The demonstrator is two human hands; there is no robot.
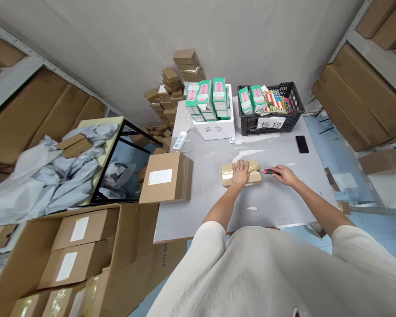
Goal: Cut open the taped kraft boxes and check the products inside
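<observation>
A small cardboard box (255, 177) with shiny tape and a white label lies on the grey table in front of me. My left hand (240, 172) presses on its top, fingers stretched out flat toward the far edge. In my right hand (284, 174) is a utility knife (269, 171) with a red and black handle, my fingers wrapped round its back end. The knife points left, its front end at the taped right part of the box. How far the blade reaches into the tape is too small to tell.
On the table (211, 211) stand a larger carton (161, 176), a white bin (216, 130) of green-and-pink boxes, a black crate (246, 127), a power strip (181, 141) and a phone (302, 144). An open large carton (135, 246) of boxes is at lower left. Shelves flank both sides.
</observation>
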